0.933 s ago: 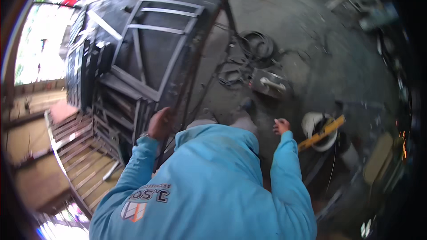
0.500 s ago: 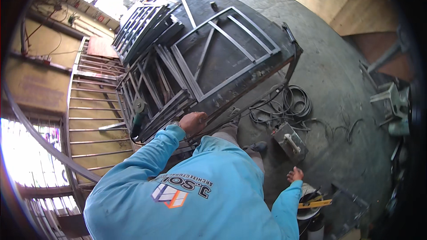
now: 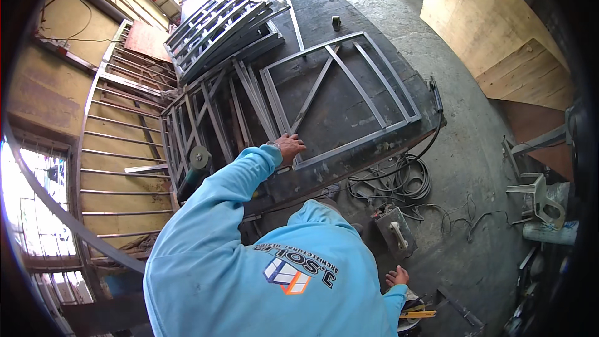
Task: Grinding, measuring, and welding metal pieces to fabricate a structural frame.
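My left hand [image 3: 290, 148] lies with its fingers stretched out on the near left corner of a metal frame [image 3: 359, 134], made of square tubes with inner bars. The frame lies flat on a dark worktable [image 3: 349, 165]. Low on the right, my right hand [image 3: 397, 276] hangs with loosely bent fingers and nothing seen in it. Below it is a container [image 3: 409, 324], mostly hidden by my sleeve, with a yellow-edged tool [image 3: 418, 314] across it. Left of my left forearm stands a green angle grinder [image 3: 196, 171], its disc facing up.
Slatted metal panels [image 3: 215, 28] are stacked at the far left of the table. Coiled cables [image 3: 399, 178] and a grey box with a handle [image 3: 394, 231] lie on the floor to the right. Plywood sheets [image 3: 493, 25] and a plastic stool [image 3: 538, 200] stand farther right.
My left hand has moved forward from the table's near edge onto the frame's corner. My right hand appears slightly lower and farther left. The whole view has shifted.
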Tool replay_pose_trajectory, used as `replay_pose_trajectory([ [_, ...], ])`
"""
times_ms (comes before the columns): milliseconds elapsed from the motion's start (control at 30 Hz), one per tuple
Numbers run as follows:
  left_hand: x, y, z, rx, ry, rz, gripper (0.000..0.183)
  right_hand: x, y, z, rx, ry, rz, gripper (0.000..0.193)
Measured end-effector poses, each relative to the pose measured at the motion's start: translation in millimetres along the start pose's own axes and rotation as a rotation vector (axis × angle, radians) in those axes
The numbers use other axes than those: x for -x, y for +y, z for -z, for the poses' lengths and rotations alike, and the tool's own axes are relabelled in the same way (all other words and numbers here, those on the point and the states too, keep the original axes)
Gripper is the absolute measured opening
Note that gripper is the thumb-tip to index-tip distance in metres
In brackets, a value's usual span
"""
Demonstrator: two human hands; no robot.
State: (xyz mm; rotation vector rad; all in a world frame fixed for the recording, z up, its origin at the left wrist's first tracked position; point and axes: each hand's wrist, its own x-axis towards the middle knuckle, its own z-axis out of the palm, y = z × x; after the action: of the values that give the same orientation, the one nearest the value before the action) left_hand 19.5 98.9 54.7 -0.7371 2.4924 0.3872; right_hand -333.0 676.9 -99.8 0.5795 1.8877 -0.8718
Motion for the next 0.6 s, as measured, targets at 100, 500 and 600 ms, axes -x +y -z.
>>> replay_pose_trajectory([
  [100, -31.0, -35.1, -20.6, -0.126, -0.132, -0.124, 0.049, 22.7, -24.5, -14.0, 0.063, 0.010, 0.025, 0.032],
  [500, -46.3, -38.8, 44.3, 0.169, 0.211, -0.515, 0.041, 108.9, -123.4, -107.2, 0.169, -0.032, 0.301, 0.037],
  [600, -48.5, -7.2, 99.2, 0.360, 0.529, -0.639, 0.045, 134.8, -160.3, -155.9, 0.118, -0.158, 0.483, 0.043],
])
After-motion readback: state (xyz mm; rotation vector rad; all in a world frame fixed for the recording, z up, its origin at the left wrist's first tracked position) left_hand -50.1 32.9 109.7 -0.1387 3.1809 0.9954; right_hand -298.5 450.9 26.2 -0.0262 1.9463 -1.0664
